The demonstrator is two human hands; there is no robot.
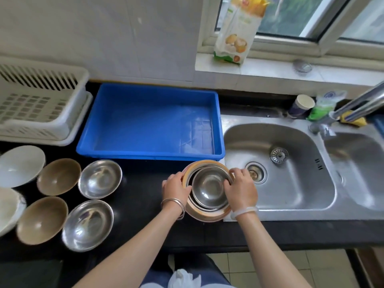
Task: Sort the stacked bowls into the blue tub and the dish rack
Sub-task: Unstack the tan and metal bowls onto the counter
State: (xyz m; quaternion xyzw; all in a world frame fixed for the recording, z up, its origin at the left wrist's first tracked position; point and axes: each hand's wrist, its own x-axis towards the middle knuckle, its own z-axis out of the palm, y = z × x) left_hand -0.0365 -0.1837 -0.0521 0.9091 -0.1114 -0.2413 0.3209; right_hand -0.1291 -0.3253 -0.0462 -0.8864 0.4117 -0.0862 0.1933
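Observation:
A stack of nested bowls (207,191), steel ones inside a brown outer bowl, sits on the black counter just in front of the blue tub (153,123). My left hand (175,189) grips the stack's left rim and my right hand (241,189) grips its right rim. The blue tub holds nothing. The white dish rack (39,104) stands at the far left, also holding nothing. Spread on the counter at the left are two steel bowls (99,178), two brown bowls (59,176) and white bowls (19,166).
A steel double sink (278,169) lies right of the stack, with a tap (361,104) above it. A paper cup (301,108) and sponges stand behind the sink. A food bag (239,30) leans on the windowsill. The counter's front edge runs below my forearms.

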